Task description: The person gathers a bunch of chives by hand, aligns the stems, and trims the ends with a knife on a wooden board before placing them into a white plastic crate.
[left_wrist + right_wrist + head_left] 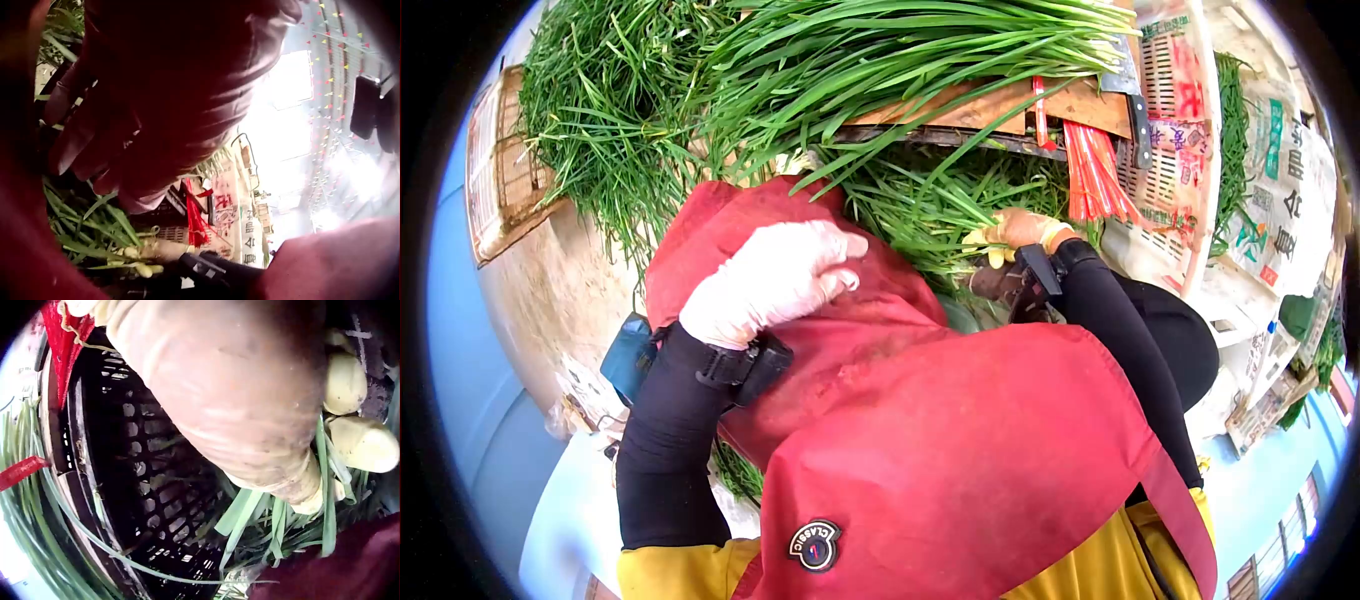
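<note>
My left hand (772, 282), in a whitish glove, hovers over the red apron (940, 440) with loosely bent fingers and nothing in them. In the left wrist view the same gloved hand (169, 106) is dark, above loose green leaves. To the right, my right hand (1025, 232) in a yellowish glove reaches into loose garlic chives (940, 205) below the board's edge. Seen from the right wrist, its curled fingers (362, 444) and thumb pinch a few flat chive leaves (324, 494). The palm side is hidden.
A thick bunch of chives (920, 50) lies on a wooden board (970, 105) with a knife (1138, 110) and red ties (1090, 165). A dark slatted basket (147, 475) stands beneath. A white crate (1200, 200) is at right; more greens (615, 110) pile up left.
</note>
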Motion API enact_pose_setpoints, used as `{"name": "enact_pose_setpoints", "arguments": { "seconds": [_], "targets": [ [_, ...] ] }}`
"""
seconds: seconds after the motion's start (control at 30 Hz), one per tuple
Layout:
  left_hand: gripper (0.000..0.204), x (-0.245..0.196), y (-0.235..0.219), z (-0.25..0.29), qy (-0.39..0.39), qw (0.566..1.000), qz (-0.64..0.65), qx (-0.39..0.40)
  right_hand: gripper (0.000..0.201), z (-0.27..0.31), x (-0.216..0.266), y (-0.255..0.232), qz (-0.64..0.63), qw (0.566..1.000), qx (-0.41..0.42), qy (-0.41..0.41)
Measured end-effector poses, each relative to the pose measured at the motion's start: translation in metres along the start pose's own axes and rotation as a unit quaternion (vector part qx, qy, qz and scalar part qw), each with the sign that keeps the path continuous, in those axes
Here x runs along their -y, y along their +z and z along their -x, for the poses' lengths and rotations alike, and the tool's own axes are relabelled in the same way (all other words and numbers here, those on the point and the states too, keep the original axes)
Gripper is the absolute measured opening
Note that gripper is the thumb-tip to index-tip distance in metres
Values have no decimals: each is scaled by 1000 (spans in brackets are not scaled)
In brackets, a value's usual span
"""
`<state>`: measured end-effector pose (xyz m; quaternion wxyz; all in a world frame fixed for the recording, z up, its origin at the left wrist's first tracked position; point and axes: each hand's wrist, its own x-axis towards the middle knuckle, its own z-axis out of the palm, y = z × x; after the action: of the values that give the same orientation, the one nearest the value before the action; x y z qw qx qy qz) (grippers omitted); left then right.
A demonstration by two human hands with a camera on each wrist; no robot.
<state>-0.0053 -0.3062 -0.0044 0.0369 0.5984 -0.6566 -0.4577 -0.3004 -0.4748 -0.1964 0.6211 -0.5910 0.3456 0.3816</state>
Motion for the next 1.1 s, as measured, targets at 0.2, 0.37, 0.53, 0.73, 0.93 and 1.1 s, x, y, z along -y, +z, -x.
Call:
{"name": "enact_pose_setpoints", "arguments": {
  "seconds": [0.2,0.37,0.53,0.73,0.93,1.1],
  "targets": [
    [40,-9,33,-16,4,999,-49,7,36,32,24,7,-119,987,102,-26],
    [42,-24,48,-48,-3,998,-63,9,46,59,40,17,-320,928,188,9],
    [38,-10,87,-68,67,987,-106,-102,48,55,33,21,-335,919,206,-7],
    [12,-7,88,-71,39,989,-139,-46,38,76,45,27,-314,935,158,-45],
    [10,3,93,-61,32,984,-161,-64,40,92,26,23,-248,965,66,-59],
    [18,-9,86,-57,-12,983,-178,-51,27,103,30,27,-115,991,-27,-58]
  ]
}}
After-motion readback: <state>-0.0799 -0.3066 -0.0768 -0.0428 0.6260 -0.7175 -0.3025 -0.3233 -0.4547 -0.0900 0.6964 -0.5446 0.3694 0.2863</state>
